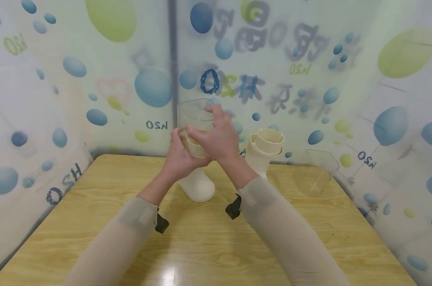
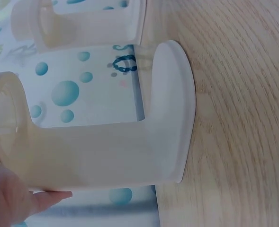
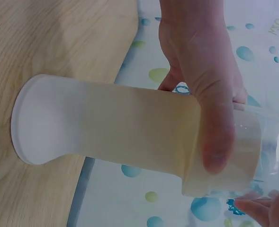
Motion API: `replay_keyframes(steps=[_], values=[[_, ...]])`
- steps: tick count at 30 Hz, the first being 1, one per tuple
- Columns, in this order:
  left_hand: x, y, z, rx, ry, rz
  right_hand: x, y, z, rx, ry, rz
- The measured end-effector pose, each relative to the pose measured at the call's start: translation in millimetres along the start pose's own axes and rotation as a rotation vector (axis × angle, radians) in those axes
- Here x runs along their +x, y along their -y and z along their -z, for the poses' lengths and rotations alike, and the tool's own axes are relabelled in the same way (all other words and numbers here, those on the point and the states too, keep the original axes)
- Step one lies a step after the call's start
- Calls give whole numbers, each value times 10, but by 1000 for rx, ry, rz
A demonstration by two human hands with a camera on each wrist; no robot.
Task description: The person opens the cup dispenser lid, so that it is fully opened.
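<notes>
A cream-white stand [image 1: 198,186] with a rounded foot rises from the table, its ring-shaped top partly hidden by both hands. My left hand [image 1: 180,159] grips that top; in the right wrist view its thumb [image 3: 217,142] lies across the stand's upper part. A clear container [image 1: 192,111] with a slanted rim sits in or on the top; how deep it goes I cannot tell. Around the container's right side curls my right hand [image 1: 221,137], one finger near the rim and the thumb by the ring. Some right fingertips [image 3: 257,208] show in the right wrist view.
A second cream stand [image 1: 257,161] with a ring top [image 1: 269,142] stands to the right, near the table's back edge. Farther right is another clear container [image 1: 314,174]. The wooden table [image 1: 201,246] meets printed curtains behind and at both sides.
</notes>
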State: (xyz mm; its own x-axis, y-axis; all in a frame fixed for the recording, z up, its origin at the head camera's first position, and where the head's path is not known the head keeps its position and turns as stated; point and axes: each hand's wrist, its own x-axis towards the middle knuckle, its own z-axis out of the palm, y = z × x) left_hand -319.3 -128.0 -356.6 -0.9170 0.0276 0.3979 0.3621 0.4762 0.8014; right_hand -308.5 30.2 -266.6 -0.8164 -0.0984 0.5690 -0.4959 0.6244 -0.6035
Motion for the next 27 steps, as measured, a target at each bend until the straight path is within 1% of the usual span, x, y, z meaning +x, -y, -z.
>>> replay_keyframes(steps=[5, 7, 10, 12, 15, 17, 20, 22, 27], values=[[16, -4, 8, 13, 15, 22, 23, -6, 27, 23, -3, -33], [27, -4, 14, 12, 22, 17, 15, 3, 34, -10, 2, -29], [34, -4, 23, 11, 34, 11, 2, 14, 51, -75, 9, 1], [37, -2, 30, 9, 37, 14, 6, 23, 64, -82, 0, 10], [41, 3, 41, 12, 42, 26, 9, 38, 86, -58, -12, -12], [47, 10, 49, 9, 50, 21, 6, 60, 97, -59, 0, -25], [58, 12, 57, 15, 63, 6, 3, 90, 122, -82, 34, -9], [63, 13, 62, 12, 60, 1, 7, 98, 140, -79, 39, -10], [67, 40, 65, 15, 65, 8, -36, 84, 185, -58, 41, -83]])
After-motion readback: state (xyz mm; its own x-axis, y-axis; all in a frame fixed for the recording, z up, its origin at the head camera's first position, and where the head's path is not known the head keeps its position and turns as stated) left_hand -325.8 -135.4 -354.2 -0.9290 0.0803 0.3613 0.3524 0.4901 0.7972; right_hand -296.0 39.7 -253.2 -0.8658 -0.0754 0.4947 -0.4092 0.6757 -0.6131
